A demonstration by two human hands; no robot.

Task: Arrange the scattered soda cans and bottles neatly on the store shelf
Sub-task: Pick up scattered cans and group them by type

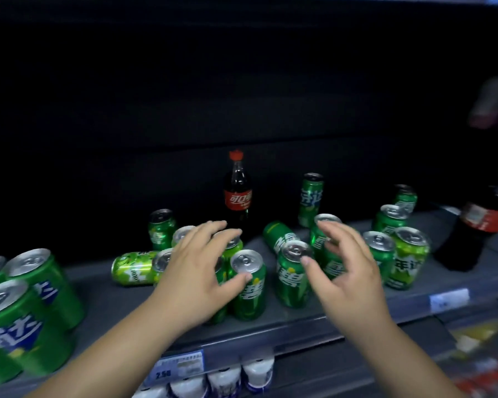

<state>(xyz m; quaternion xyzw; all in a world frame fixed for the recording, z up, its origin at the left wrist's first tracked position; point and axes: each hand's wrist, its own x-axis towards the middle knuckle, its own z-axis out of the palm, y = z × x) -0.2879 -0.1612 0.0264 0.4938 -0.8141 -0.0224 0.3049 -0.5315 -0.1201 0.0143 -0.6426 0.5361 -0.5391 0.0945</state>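
1. Store shelf (357, 307): grey deck against a dark back wall; it carries every task item, scattered from left edge to right; I judge the arranging barely begun.
2. My hands: left hand (196, 278) spread over the middle cluster, thumb touching one can's rim, fingers above the tops behind; right hand (344, 271) open and curled beside a neighbouring can, thumb at its lid; neither is clamped on anything.
3. Large cola bottle (477, 222) at far right, leaning; a nudge to the cans near it could tip it fully.
4. Small cola bottle (237, 191), upright behind the cluster; fingers reaching past could knock it over.
5. Upright green cans (247, 285), packed close at the front; sweeping them together risks one toppling or going off the lip onto the shelf below.
6. Fallen cans: one lying left (133, 268), one tilted at centre (278, 235); both may roll when neighbours shift.
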